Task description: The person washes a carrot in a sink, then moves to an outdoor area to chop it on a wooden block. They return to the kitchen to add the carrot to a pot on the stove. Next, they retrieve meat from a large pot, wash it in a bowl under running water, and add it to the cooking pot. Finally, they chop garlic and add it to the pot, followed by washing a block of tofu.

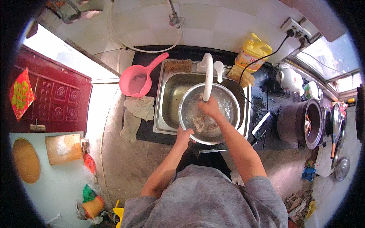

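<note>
A round metal basin rests over the right part of a stainless steel sink. Water and pale pieces of food, perhaps meat, are in it. My left hand grips the basin's near left rim. Above the basin, right under the spout of the white faucet, is my right hand; its fingertips are partly hidden, and whether it holds anything cannot be seen. The faucet's white lever stands to the right of the spout.
A pink plastic dipper and a cloth lie left of the sink. Behind it are a brown scrubber and a yellow jug. To the right stand a large deep pot and a knife-like blade; a black cord hangs over the counter.
</note>
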A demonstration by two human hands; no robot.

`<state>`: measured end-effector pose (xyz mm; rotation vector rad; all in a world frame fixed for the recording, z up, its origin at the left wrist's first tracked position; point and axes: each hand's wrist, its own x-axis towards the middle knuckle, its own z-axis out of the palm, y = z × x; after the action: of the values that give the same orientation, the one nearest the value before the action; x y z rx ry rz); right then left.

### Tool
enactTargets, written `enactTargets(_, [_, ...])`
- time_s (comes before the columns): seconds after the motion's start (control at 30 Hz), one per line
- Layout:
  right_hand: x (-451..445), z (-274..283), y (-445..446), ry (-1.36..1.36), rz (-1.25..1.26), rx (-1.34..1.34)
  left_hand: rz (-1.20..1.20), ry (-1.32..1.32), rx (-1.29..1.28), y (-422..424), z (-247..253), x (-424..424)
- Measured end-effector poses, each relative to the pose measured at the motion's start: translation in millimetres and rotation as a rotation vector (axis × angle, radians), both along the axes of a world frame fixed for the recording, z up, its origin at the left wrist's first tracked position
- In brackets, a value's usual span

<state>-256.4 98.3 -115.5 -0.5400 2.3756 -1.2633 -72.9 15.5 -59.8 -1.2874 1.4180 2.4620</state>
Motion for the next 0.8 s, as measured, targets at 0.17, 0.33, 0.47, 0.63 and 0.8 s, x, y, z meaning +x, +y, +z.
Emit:
enactTargets(0.17, [-58,49,24,-0.881,-0.170,-0.837,-0.024,0.020,0.011,-22,-18,3])
enactTargets(0.33, [-78,65,11,-0.992,-0.443,-0.946,0.013,-0.007,-0.036,-34,-1,5])
enactTargets(0.47, [-65,56,9,-0.998,-0.344,-1.032,0.035,-0.028,-0.053,-48,-21,9])
enactTargets(0.63, [-24,45,-17,-0.993,-0.200,-0.521,0.037,-0.072,-0.097,-64,-9,-9])
enactTargets(0.8, [-34,64,-30,-0.951,0.160,-0.327,-0.082,-0.178,-0.164,-91,-47,-23])
